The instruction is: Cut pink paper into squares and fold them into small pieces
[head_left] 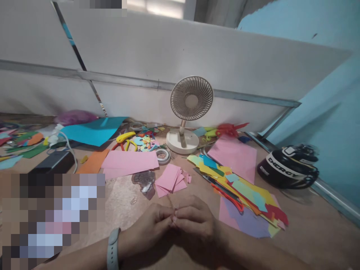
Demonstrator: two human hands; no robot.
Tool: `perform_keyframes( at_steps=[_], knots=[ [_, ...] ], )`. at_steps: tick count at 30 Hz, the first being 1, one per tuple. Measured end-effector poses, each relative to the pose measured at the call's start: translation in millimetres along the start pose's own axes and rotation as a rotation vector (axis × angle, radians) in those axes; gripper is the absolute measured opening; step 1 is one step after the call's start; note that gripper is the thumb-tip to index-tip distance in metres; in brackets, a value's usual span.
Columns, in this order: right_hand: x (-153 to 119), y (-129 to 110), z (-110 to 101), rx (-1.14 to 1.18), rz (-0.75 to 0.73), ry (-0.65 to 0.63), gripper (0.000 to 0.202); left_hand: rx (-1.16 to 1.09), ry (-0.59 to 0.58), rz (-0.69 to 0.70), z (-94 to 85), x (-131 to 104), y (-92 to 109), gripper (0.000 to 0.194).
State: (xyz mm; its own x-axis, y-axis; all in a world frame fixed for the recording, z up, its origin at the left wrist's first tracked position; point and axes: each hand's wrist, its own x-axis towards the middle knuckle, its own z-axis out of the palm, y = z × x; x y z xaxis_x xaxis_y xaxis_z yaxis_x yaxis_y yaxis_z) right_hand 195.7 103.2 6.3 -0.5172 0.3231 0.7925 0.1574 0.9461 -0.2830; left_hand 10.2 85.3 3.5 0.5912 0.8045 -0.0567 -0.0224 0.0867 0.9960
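Left hand (153,227) and right hand (194,219) meet over a tabletop (317,228), fingers bent and fingertips together; whether they grip anything cannot be told. Just beyond lies a small stack of pink paper (168,179), between a roll of tape (167,159) and colored scraps (250,193).

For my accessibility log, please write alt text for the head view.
The left hand and right hand touch over a table; whether they pinch something small cannot be told. Beyond them lie pink paper slips; farther back stands a fan.
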Motion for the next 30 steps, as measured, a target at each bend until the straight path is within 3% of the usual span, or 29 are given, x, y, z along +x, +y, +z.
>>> perform_keyframes(
  at_steps=[3, 7, 12, 17, 21, 25, 30],
  knots=[
    [-6, 6, 3, -0.013, -0.016, -0.030, 0.021, -0.097, -0.002, -0.024, 3.4, 3, 3, 0.042],
    [-6, 7, 2, 0.047, 0.238, -0.033, 0.008, -0.295, 0.026, -0.045, 8.8, 6, 3, 0.044],
    [0, 9, -3, 0.278, 0.561, -0.005, 0.022, -0.408, 0.023, -0.067, 3.7, 3, -9, 0.039],
    [4, 16, -4, 0.395, 0.773, -0.026, 0.033, -0.512, 0.044, -0.097, 3.2, 3, -15, 0.036],
    [3, 17, 1, 0.488, 0.869, -0.046, 0.035, -0.650, 0.046, -0.074, 7.6, 5, -13, 0.030],
    [-3, 16, 9, 0.551, 0.946, 0.029, 0.032, -0.719, 0.034, -0.059, 10.0, 4, -11, 0.029],
    [-1, 15, 7, 0.502, 0.927, 0.024, 0.026, -0.717, 0.018, -0.063, 11.3, 3, -5, 0.029]
  ],
)
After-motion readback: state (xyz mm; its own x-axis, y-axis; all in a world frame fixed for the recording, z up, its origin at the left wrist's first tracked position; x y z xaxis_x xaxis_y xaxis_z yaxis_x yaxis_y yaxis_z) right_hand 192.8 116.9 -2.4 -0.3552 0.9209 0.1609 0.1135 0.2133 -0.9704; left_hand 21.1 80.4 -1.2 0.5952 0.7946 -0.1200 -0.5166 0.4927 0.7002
